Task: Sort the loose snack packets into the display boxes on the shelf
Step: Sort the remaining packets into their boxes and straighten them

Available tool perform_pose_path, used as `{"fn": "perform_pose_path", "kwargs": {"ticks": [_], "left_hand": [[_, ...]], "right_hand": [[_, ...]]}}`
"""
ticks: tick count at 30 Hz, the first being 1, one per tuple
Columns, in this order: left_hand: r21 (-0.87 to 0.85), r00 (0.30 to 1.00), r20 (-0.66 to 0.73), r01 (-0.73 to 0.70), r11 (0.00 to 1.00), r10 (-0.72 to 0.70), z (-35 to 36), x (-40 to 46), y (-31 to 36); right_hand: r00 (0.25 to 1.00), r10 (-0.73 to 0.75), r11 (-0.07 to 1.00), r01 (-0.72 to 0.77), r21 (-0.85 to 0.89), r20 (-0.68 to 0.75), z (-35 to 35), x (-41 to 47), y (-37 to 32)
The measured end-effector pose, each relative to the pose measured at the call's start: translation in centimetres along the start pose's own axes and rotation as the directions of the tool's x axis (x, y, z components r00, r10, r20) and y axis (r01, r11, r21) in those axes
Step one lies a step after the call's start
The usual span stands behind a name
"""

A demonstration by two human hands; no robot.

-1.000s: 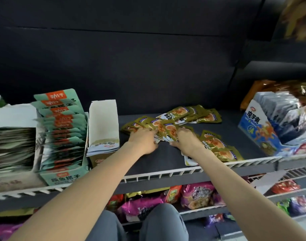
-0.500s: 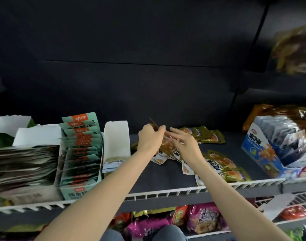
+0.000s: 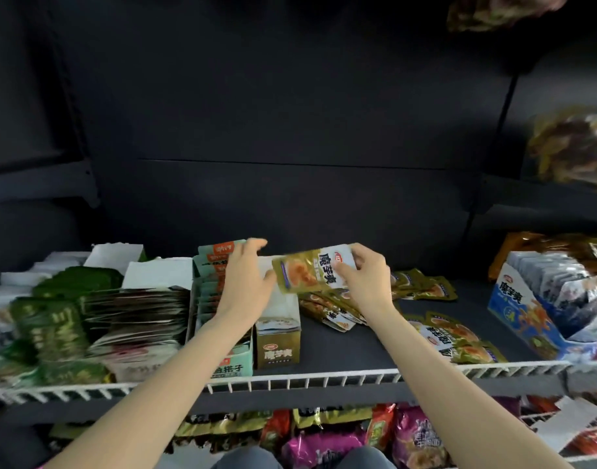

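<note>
My right hand (image 3: 365,279) grips a stack of olive-gold snack packets (image 3: 307,270) above the shelf, held flat with the label facing me. My left hand (image 3: 246,275) is open with fingers spread, its palm against the left end of that stack, over the olive-gold display box (image 3: 278,343). That box holds a few packets and its white flap stands up behind my hand. More loose olive-gold packets lie on the dark shelf: one pile (image 3: 331,309) under my right hand, one (image 3: 422,286) at the back, one (image 3: 456,340) by the front rail.
A mint-green box of packets (image 3: 219,333) stands left of the olive box, then dark and green packet stacks (image 3: 67,319). A blue display box (image 3: 534,319) sits at the right. A white wire rail (image 3: 324,379) edges the shelf front; bagged snacks fill the shelf below.
Both hands gathered packets from the shelf pile and lifted them. The stack has moved up and left, toward the olive box, and the camera view has tilted upward.
</note>
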State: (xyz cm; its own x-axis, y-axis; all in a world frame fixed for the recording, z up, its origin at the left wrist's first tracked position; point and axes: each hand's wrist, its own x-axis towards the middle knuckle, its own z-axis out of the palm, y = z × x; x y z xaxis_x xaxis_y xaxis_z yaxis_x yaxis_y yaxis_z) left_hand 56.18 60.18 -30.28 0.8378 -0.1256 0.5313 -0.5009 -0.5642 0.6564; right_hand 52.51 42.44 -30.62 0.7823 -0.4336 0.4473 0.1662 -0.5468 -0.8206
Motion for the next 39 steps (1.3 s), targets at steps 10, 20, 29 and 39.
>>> {"fn": "perform_pose_path", "kwargs": {"ticks": [10,20,29,39], "left_hand": [[0.14,0.961,0.246,-0.167,0.976,0.129,-2.5,-1.4,-1.3],[0.601,0.904,0.397,-0.385,0.7,0.157,-2.5,-2.3,-1.5],[0.458,0.863,0.498,-0.344,0.819,0.084,-2.6,-2.4,-1.7],[0.084,0.89,0.414,-0.246,0.966,0.191,4.7,-2.3,3.9]], "right_hand": [[0.825,-0.234,0.773,0.479,-0.416,0.514,3.4,-2.0,-4.0],[0.81,-0.049,0.784,0.393,-0.48,0.584,3.5,-2.5,-1.1],[0.747,-0.053,0.839,0.393,-0.377,0.662,2.2,-3.3,-0.2],[0.963,0.161,0.891,-0.048,-0.452,0.214,-3.4,-0.7,6.2]]}}
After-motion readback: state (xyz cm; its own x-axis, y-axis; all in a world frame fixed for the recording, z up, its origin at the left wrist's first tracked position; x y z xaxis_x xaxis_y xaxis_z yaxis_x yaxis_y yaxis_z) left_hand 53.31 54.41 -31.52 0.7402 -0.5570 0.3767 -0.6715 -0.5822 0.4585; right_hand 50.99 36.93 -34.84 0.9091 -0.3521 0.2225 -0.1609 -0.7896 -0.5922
